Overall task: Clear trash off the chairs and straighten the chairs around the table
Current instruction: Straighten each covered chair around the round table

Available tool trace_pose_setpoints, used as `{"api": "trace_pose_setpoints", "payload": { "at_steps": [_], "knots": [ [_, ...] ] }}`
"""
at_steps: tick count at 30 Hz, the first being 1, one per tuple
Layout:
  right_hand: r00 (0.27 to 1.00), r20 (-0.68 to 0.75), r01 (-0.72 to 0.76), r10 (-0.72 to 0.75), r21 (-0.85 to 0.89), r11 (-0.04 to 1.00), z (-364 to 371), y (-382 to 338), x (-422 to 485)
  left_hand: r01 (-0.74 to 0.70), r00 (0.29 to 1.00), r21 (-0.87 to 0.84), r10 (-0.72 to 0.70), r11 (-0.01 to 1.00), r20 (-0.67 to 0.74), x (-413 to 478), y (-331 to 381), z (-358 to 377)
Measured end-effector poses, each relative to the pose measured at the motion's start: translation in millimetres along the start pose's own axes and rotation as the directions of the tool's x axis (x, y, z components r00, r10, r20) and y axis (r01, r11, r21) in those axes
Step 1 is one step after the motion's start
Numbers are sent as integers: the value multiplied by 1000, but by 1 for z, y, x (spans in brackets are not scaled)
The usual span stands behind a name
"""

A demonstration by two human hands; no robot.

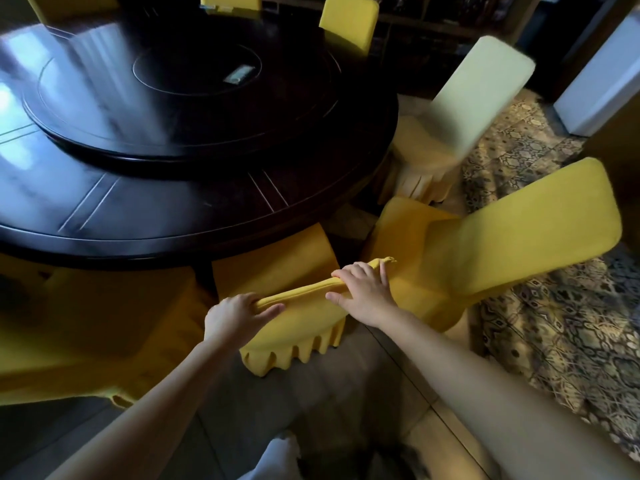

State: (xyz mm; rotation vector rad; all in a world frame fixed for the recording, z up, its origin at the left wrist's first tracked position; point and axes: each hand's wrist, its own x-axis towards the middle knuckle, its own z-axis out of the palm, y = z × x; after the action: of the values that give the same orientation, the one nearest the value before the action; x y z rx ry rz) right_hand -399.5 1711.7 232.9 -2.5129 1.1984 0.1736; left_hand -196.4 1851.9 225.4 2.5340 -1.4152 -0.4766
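while gripped along the top rail by left hand (pixel 232 315) and right hand (pixel 363 292), set apart, yellow-covered chair (pixel 294 306) tucked at round table (pixel 145 216) near edge. likely stiff, fairly heavy frame; loose, slippery cover. best held through to the rail.

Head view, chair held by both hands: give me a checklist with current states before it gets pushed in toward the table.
1. Left hand grip on the chair back: ok, fingers curled over the top edge.
2. Right hand grip on the same edge: ok.
3. Trash on this chair's seat: ok, none on the visible part.
4. Seat lined up under the table: ok, front part already under the rim.
5. Clearance to the neighbouring chair on the right: not ok, it sits turned at an angle, very close.
6. Floor under the chair's skirt: cannot tell, hidden.
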Motion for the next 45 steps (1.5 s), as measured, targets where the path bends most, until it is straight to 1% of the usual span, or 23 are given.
{"api": "trace_pose_setpoints", "payload": {
  "at_steps": [2,4,8,10,11,13,17,21,24,28,33,38,41,45],
  "knots": [
    [1000,20,22,-23,37,999,-2,4,-5,-6,999,27,8,1000,-41,-4,7,1],
    [998,47,46,-49,57,997,-6,9,-12,-26,999,36,27,999,-35,-5,16,0],
    [993,31,117,-118,37,992,-13,24,-25,-78,993,38,74,996,91,-3,50,-2],
    [991,27,131,-131,25,991,-19,37,-32,-97,983,3,95,995,155,-4,77,-1],
    [992,16,127,-127,17,992,-23,45,-35,-118,980,-28,121,993,158,-6,92,1],
    [995,-14,98,-98,11,995,-35,67,-44,-197,971,-61,203,979,125,-10,125,4],
    [996,-83,24,-20,51,998,-65,126,-71,-335,940,-39,337,942,63,-13,195,21],
    [985,-153,-71,80,64,995,-81,193,-104,-435,898,18,433,900,76,-11,274,44],
    [971,-174,-154,167,87,984,-86,246,-133,-503,861,29,497,864,108,-12,335,63],
    [942,-208,-239,264,138,961,-90,311,-174,-572,817,86,557,816,147,-19,411,90],
    [895,-260,-333,363,154,930,-101,381,-226,-659,746,57,641,750,181,-34,492,120],
    [850,-263,-415,456,198,888,-108,430,-264,-745,655,46,716,666,243,-47,554,139],
    [819,-271,-455,505,230,860,-109,455,-275,-792,602,65,760,607,245,-40,586,147],
    [804,-275,-471,527,245,847,-111,485,-279,-813,572,53,778,580,259,-25,626,156]
  ]
}}
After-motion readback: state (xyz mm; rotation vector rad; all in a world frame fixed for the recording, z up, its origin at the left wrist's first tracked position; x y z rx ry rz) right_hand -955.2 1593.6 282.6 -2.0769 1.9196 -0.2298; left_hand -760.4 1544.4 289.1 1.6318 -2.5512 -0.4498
